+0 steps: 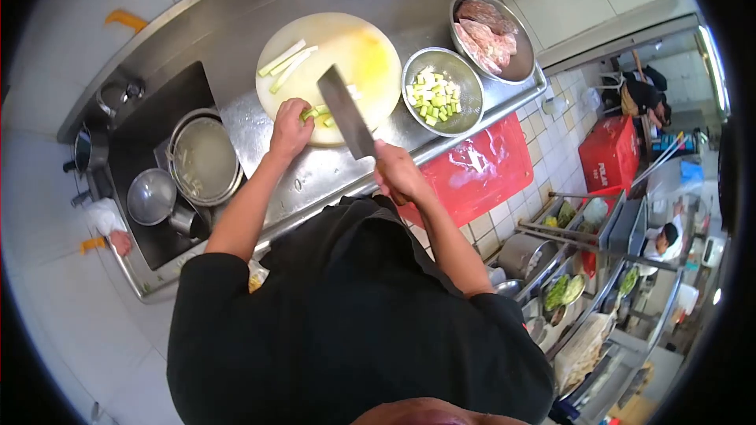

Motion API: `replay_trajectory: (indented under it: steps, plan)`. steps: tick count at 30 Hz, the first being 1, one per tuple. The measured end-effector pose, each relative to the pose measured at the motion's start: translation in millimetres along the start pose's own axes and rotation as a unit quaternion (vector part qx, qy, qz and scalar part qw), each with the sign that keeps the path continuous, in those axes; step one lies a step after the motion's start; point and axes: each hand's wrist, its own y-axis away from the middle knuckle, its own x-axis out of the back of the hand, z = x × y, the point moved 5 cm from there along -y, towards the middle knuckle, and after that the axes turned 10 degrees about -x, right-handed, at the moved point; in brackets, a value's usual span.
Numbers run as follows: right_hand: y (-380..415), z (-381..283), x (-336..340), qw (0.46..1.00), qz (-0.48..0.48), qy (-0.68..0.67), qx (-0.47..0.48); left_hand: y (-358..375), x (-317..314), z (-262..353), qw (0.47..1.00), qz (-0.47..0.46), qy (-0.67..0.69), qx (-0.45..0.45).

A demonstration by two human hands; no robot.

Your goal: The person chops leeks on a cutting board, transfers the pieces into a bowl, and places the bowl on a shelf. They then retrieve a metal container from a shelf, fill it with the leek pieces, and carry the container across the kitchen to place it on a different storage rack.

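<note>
My right hand [399, 171] grips the handle of a cleaver [346, 112], its broad blade over the near part of a round white cutting board [327, 30]. On the board's left side, my left hand [292, 129] has its fingers curled over pale green vegetable stalks [316, 112]. Cut bits lie beside the blade, partly hidden behind it. Farther up the board rest several longer pale stalks [287, 63]. To the right of the board stands a metal bowl [475, 107] holding chopped green pieces [433, 97].
A larger metal bowl [526, 63] with raw meat [486, 35] stands at the counter's right end. At left is a sink [146, 102] with a pot [206, 159] and a strainer-like bowl [152, 197]. A red board [492, 159] adjoins the front edge. Other people work at far right.
</note>
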Motion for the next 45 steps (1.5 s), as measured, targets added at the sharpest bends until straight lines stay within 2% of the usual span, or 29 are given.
replay_trajectory:
  steps: [2,4,6,10,13,16,17,20,23,27,31,35,37,39,40,42,43,45]
  plan:
    - [-12.1,26.0,18.6,0.993,0.027,-0.114,0.008,-5.9,-13.3,-5.9,0.998,0.068,0.008,-0.001]
    - [-27.4,47.8,38.9,0.979,0.004,-0.202,-0.017,-16.8,-31.9,-4.3,0.999,0.017,-0.028,-0.020]
    - [-46.0,63.2,47.2,0.976,-0.001,-0.216,-0.001,-30.2,-48.5,10.3,0.995,-0.019,-0.065,-0.070]
    - [-67.1,81.8,40.8,0.967,-0.052,-0.248,-0.010,-49.5,-74.3,18.7,0.969,-0.162,-0.173,-0.076]
    - [-76.8,80.7,21.6,0.952,-0.127,-0.278,-0.005,-52.5,-82.6,25.4,0.960,-0.175,-0.197,-0.093]
    - [-76.5,77.0,2.1,0.953,-0.168,-0.251,-0.023,-53.4,-80.8,25.7,0.985,-0.104,-0.124,-0.066]
    - [-74.2,74.2,-3.4,0.954,-0.186,-0.234,-0.014,-52.6,-78.2,27.8,0.990,-0.054,-0.107,-0.072]
    - [-67.2,65.2,-6.0,0.963,-0.166,-0.212,0.013,-51.0,-69.1,32.5,0.997,-0.006,-0.075,-0.020]
    - [-57.1,56.3,-4.5,0.965,-0.164,-0.202,0.018,-50.3,-63.0,31.0,0.997,0.061,-0.036,-0.020]
    - [-47.8,52.0,4.8,0.961,-0.173,-0.215,0.031,-63.0,-64.3,46.4,0.994,0.066,-0.060,-0.070]
    - [-24.2,54.5,32.6,0.946,-0.162,-0.276,0.048,-101.8,-74.6,94.5,0.986,0.040,-0.050,-0.151]
    - [2.8,62.9,69.9,0.923,-0.109,-0.361,0.072,-143.3,-108.1,145.3,0.978,0.020,-0.001,-0.208]
    - [10.7,71.8,88.6,0.918,-0.052,-0.380,0.096,-157.7,-139.1,159.9,0.979,0.004,0.062,-0.196]
    - [16.1,79.2,101.4,0.916,0.029,-0.387,0.102,-163.1,-179.4,148.6,0.983,-0.031,0.116,-0.141]
    - [16.6,82.6,105.7,0.930,0.083,-0.347,0.091,-161.0,-194.7,138.6,0.987,-0.074,0.088,-0.109]
    - [19.9,87.7,117.0,0.941,0.196,-0.265,0.074,-154.1,-196.0,133.4,0.990,-0.025,0.033,-0.135]
    - [22.2,90.1,119.8,0.938,0.246,-0.226,0.087,-149.8,-191.5,124.4,0.992,-0.028,0.054,-0.110]
    - [26.8,96.7,118.3,0.942,0.233,-0.228,0.079,-133.2,-166.1,91.9,0.992,-0.037,0.100,-0.062]
